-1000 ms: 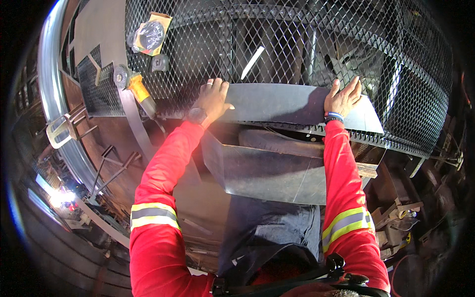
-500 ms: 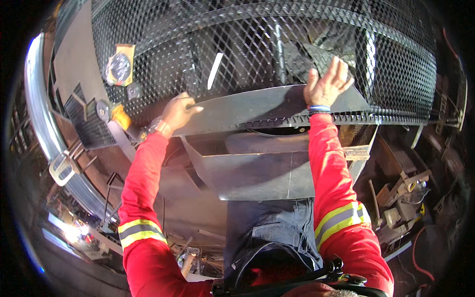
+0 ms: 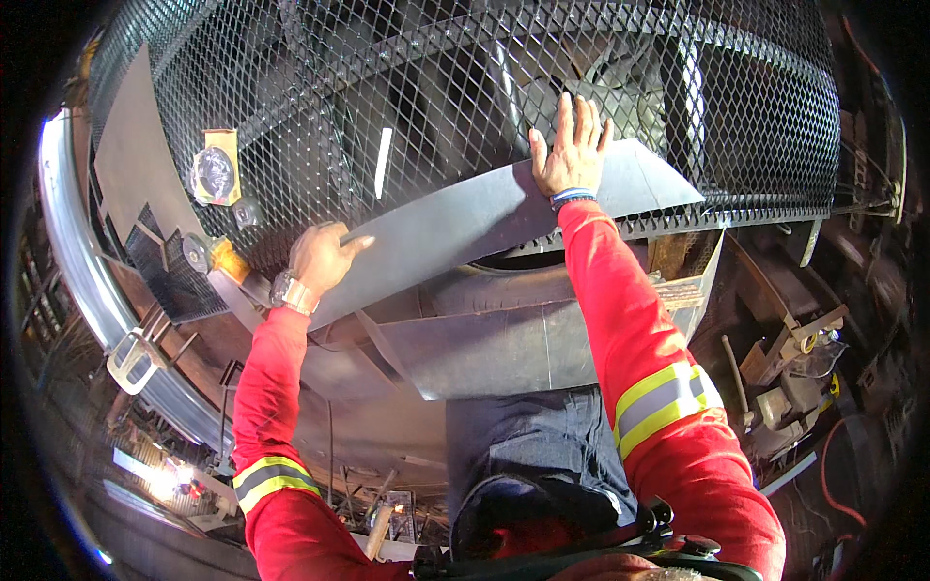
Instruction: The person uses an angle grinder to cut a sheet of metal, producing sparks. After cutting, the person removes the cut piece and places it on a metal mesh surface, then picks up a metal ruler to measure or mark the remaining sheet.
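Note:
A long grey sheet-metal plate point(image 3: 455, 228) lies tilted against a curved black expanded-metal mesh guard point(image 3: 465, 87). My left hand point(image 3: 325, 257) grips the plate's lower left end, fingers curled over its edge; a watch sits on that wrist. My right hand point(image 3: 569, 150) presses flat with spread fingers on the plate's upper right part, partly overlapping the mesh. Both arms wear red sleeves with reflective bands. Below the plate a second bent grey sheet point(image 3: 484, 349) juts out.
A yellow-handled tool point(image 3: 218, 259) and a round disc in a yellow packet point(image 3: 215, 172) rest by the mesh at left. A curved shiny metal rail point(image 3: 82, 281) runs down the left. Scrap and tools point(image 3: 785, 378) lie on the floor at right.
The plate has tilted, its right end rising as my right hand moved up the mesh. My left hand shifted lower along the left end. The view has turned.

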Motion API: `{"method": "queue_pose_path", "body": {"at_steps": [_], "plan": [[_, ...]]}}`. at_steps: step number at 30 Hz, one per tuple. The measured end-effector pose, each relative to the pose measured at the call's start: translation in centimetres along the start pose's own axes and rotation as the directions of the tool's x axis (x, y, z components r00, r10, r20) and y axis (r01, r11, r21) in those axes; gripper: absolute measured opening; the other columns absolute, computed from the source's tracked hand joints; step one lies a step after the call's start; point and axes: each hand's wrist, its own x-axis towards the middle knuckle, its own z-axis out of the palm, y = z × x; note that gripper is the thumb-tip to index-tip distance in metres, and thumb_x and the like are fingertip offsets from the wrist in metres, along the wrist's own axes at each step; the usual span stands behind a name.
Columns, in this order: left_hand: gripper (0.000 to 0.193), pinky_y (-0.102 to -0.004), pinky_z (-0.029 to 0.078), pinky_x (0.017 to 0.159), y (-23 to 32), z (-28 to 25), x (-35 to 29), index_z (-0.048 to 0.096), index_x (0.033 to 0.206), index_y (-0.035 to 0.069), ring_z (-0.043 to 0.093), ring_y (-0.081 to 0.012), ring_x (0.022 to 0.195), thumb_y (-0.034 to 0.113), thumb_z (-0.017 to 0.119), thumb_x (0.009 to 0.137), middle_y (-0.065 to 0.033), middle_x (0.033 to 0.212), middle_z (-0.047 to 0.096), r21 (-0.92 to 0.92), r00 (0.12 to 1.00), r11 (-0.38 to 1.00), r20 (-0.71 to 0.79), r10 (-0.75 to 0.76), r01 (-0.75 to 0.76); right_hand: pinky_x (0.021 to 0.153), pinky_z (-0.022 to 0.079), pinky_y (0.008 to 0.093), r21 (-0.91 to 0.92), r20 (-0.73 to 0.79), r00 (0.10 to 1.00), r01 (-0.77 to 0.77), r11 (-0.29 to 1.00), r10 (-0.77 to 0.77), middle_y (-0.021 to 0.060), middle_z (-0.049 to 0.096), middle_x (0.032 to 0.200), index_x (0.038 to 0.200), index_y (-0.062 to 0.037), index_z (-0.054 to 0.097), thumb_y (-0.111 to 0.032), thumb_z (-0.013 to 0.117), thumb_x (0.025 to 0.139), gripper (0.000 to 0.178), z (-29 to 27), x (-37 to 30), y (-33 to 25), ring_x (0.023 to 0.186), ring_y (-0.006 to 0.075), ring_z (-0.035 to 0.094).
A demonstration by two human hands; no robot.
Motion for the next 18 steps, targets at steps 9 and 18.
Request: {"method": "queue_pose_path", "body": {"at_steps": [9,18], "plan": [[0.053,-0.053,0.047,0.073,-2.3,3.1,3.2,0.063,0.078,-0.001,0.063,-0.0461,0.086,0.05,0.072,0.087,-0.023,0.088,0.067,-0.04,0.996,0.998,-0.077,0.049,-0.053,0.121,0.016,0.0604,0.035,-0.021,1.0,-0.004,0.999,0.005,0.0203,0.039,0.153,0.152,-0.0074,0.039,-0.058,0.052,0.095,0.078,-0.2,0.4,0.2,0.146,0.037,0.031],[0.028,-0.0415,0.044,0.079,-0.8,0.0,-2.6,0.066,0.079,0.009,0.061,-0.0308,0.084,0.036,0.072,0.085,-0.0097,0.081,0.06,0.202,0.801,0.954,-0.519,0.297,-0.223,0.07,0.054,0.0424,0.107,0.437,0.794,0.421,0.901,-0.423,0.0081,0.07,0.092,0.105,-0.0114,0.07,-0.052,0.077,0.079,0.049,-13.2,1.6,1.4,0.08,0.0268,0.068]]}}
